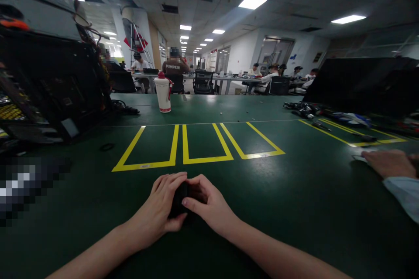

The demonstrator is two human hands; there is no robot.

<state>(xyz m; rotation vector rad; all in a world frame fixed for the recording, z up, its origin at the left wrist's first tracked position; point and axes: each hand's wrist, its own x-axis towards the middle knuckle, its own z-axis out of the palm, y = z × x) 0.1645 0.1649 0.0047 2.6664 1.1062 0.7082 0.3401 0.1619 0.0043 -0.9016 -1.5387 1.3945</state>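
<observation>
My left hand and my right hand meet near the front of the green table, both closed around a small black object held between them. Fingers cover most of the object, so its shape is unclear. Just beyond my hands lie three yellow taped rectangles on the tabletop.
A white bottle with a red cap stands at mid-table. A black equipment rack fills the left side. A small black ring lies near it. Cables and tools and a dark monitor sit right. Another person's hand rests at the right edge.
</observation>
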